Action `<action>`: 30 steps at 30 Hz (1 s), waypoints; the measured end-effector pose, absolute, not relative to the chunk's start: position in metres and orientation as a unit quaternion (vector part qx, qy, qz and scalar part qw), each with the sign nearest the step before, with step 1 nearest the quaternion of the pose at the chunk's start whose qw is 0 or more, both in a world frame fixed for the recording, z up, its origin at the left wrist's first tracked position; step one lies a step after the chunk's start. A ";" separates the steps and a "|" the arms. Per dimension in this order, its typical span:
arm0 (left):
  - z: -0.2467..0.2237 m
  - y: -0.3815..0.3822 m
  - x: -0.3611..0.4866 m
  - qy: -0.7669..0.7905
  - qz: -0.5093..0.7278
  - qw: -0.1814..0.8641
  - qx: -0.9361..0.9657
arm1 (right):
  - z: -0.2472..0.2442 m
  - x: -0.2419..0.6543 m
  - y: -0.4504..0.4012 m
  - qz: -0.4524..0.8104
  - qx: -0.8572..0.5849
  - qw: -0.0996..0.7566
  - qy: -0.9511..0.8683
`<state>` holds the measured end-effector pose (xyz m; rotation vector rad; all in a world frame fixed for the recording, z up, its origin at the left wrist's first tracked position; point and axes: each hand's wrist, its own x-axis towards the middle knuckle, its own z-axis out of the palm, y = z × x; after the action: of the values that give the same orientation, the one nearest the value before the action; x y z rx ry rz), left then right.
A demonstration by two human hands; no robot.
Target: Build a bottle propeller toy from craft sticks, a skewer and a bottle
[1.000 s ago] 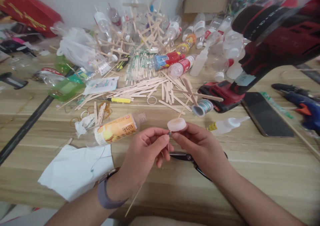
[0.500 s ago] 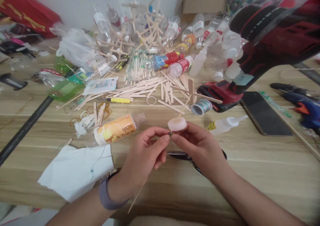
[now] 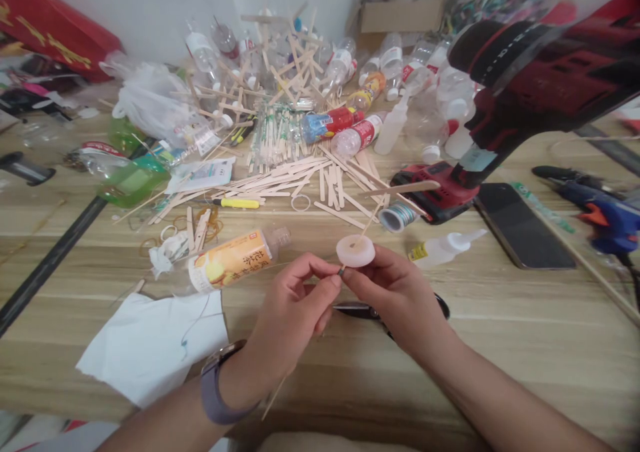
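Note:
A thin wooden skewer (image 3: 369,220) slants up through a whitish round plastic disc (image 3: 356,251), perhaps a bottle cap. Its lower end shows below my left wrist. My left hand (image 3: 305,299) is closed, thumb and forefinger pinching the skewer just under the disc, at a small dark band (image 3: 341,271). Fingers of my right hand (image 3: 393,285) pinch the same spot from the other side, some hidden behind the disc. Flat wooden sticks (image 3: 403,189) show at the skewer's top; whether they are joined to it I cannot tell. A fine thread runs leftward from my left fingers.
Black-handled scissors (image 3: 357,310) lie under my right hand. A drink bottle (image 3: 230,260) and white paper (image 3: 150,345) are left. Around the right are a thread spool (image 3: 397,217), glue bottle (image 3: 445,247), phone (image 3: 523,225), drill (image 3: 520,99) and glue gun (image 3: 600,205). Sticks and bottles crowd the back.
The disc has tipped so that more of its top face shows. The flat sticks near the skewer's top lie at a different angle. Both hands keep their pinch, and the view has shifted slightly.

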<state>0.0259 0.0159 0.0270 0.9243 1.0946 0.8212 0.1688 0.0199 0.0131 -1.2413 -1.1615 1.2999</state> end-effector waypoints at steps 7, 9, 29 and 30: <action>0.028 0.015 0.026 0.485 0.374 0.670 0.418 | 0.013 0.167 0.018 0.549 -0.492 0.490 -0.465; 0.030 0.017 0.026 0.491 0.365 0.683 0.399 | 0.015 0.168 0.018 0.565 -0.486 0.480 -0.463; 0.027 0.033 0.019 0.488 0.288 0.797 0.209 | 0.020 0.253 -0.017 0.223 -0.655 0.614 -0.379; 0.026 0.033 0.020 0.488 0.282 0.800 0.207 | 0.015 0.260 -0.016 0.226 -0.638 0.632 -0.377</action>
<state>0.0196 0.0326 0.0260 0.4448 1.0461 0.6060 0.2604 -0.0158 0.0151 -1.4606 -0.8632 0.5169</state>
